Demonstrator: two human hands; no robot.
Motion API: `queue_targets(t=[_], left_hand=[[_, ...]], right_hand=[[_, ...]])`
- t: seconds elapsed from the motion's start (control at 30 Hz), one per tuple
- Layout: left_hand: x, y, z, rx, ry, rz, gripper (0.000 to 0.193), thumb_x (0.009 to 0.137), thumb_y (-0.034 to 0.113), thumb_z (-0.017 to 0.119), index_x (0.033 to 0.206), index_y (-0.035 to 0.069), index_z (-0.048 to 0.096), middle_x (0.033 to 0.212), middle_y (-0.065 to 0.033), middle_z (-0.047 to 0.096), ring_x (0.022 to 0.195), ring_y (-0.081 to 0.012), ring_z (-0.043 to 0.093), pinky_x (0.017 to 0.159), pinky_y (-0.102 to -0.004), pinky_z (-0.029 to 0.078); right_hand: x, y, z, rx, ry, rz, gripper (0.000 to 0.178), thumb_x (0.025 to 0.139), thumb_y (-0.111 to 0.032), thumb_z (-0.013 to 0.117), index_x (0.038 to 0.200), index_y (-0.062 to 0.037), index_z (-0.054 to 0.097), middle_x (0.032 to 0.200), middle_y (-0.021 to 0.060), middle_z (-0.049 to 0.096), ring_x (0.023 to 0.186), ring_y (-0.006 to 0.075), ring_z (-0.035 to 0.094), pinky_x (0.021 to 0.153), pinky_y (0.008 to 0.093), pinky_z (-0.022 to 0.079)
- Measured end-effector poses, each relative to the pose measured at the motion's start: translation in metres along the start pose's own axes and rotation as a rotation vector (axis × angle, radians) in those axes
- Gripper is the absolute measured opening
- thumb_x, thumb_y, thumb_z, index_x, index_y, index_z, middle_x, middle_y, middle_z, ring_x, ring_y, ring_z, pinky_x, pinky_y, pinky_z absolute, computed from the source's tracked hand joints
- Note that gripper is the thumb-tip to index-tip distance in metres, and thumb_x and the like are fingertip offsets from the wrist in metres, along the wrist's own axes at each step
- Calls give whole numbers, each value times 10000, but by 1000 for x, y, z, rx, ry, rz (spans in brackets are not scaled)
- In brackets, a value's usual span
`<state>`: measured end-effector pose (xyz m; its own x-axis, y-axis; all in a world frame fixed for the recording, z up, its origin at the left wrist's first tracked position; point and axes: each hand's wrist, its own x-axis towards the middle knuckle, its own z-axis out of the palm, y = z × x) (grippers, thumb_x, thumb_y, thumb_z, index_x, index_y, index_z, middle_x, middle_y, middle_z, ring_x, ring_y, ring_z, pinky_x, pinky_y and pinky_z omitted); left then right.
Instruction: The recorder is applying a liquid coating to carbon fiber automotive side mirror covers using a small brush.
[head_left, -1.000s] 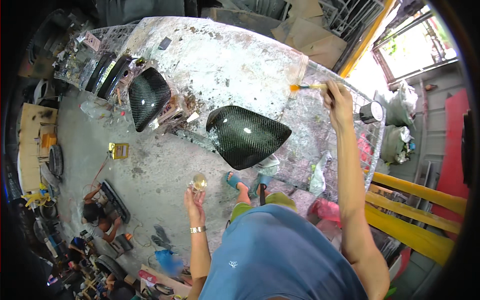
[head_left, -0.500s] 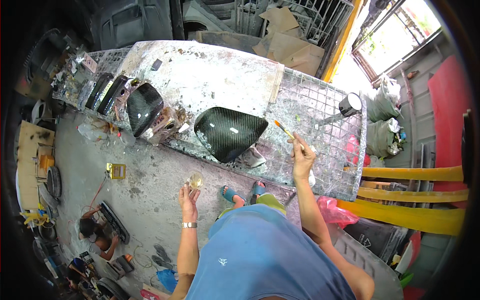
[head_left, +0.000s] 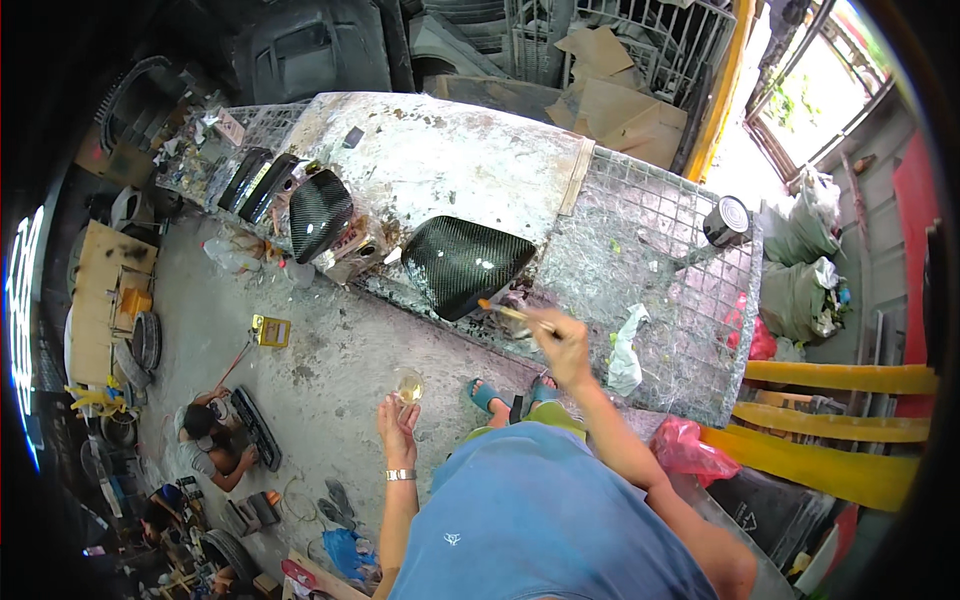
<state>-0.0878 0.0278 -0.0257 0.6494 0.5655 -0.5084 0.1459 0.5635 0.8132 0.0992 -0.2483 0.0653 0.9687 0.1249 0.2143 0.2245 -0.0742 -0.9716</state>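
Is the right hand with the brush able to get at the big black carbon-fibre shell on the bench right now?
Probably yes: the right hand holds a thin brush whose tip sits at the black carbon-fibre shell's lower edge, and nothing lies between them.

Right hand (head_left: pixel 566 345) gripping a small brush (head_left: pixel 510 312), bristles touching carbon-fibre shell (head_left: pixel 462 264) at its five o'clock edge. Left hand (head_left: pixel 397 428) holding clear cup (head_left: pixel 408 384), seven o'clock of shell.

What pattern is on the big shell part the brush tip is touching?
Head view shows it best: the shell part is glossy black with a fine checkered carbon-fibre weave.
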Motion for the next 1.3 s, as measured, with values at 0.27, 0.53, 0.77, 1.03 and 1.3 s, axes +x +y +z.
queue_targets(t=[0.27, 0.53, 0.77, 1.03, 1.3], left_hand=[[-42, -15, 4, 7, 66, 93, 606, 908, 456, 594, 1298, 26, 416, 1181, -166, 545, 1056, -281, 594, 920, -379, 497], [-63, -29, 8, -16, 142, 46, 637, 914, 469, 579, 1314, 8, 398, 1195, -190, 538, 1055, -281, 589, 936, -393, 486], [-65, -24, 15, -18, 48, 62, 656, 923, 457, 571, 1340, -13, 382, 1236, -211, 510, 1097, -299, 566, 961, -407, 473], [-47, -14, 2, -55, 46, 24, 506, 949, 372, 560, 1294, 26, 427, 1291, -120, 496, 1050, -225, 585, 921, -375, 511], [-27, 1, -36, -56, -24, -1, 470, 949, 374, 562, 1261, 42, 450, 1254, -93, 514, 1020, -201, 594, 907, -362, 518]], right_hand=[[96, 27, -77, 297, 210, 319, 198, 932, -173, 594, 950, 5, 678, 721, 38, 657, 488, 20, 404, 407, 195, 281], [135, 43, -80, 505, 41, 456, 197, 928, -177, 591, 942, 6, 664, 702, 50, 629, 444, 29, 385, 370, 194, 259], [107, 31, -76, 41, -158, -16, 153, 913, -146, 614, 997, -39, 684, 845, 18, 619, 713, 74, 524, 644, 224, 411], [49, 23, -65, -158, 207, -80, 181, 900, -62, 610, 1059, -31, 692, 794, 13, 623, 684, 66, 508, 594, 228, 398], [-10, 2, 21, -300, 169, -206, 262, 843, -49, 663, 1105, -48, 666, 828, 83, 619, 686, 165, 569, 617, 279, 461]])
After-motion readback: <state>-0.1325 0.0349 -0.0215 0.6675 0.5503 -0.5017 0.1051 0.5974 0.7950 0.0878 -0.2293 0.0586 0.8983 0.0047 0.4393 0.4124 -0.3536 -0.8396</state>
